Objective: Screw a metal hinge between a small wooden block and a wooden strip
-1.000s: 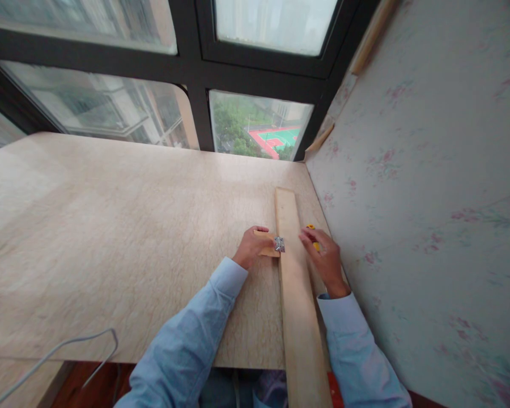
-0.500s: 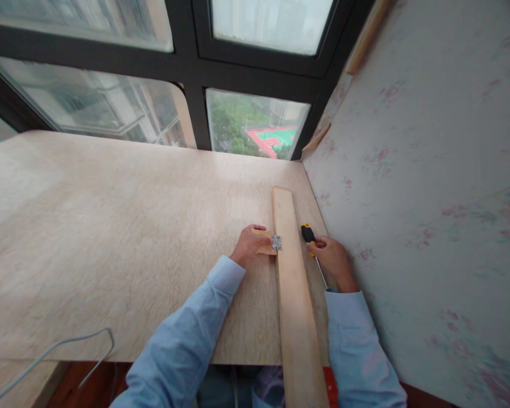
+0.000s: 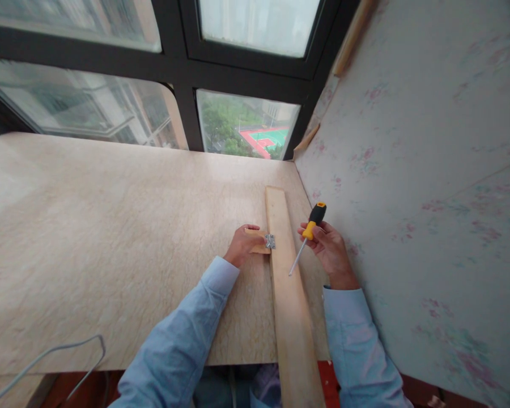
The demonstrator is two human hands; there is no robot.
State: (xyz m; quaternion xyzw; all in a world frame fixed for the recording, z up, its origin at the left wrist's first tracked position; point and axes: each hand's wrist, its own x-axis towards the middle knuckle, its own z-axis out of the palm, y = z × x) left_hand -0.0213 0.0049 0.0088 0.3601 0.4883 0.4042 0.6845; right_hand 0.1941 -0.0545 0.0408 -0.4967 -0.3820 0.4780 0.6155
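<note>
My left hand is closed on a small wooden piece, fingers over its top and side. A silver metal hinge bridges that piece and the left edge of a long wooden board. The board lies lengthwise on the stone-like ledge and reaches past its near edge. To the right of the board, my right hand grips a screwdriver with a black and yellow handle. Its handle tilts up and away, while the metal shaft slants down and left over the board.
The pale ledge extends left and back to a dark-framed window. A flower-patterned wall stands close on the right. At the lower left a grey cable hangs over the edge. Something red shows beneath the board.
My right hand has lifted and turned the screwdriver, so its shaft now points left over the board instead of back toward my sleeve. My left hand stays on the small piece. The view has shifted slightly.
</note>
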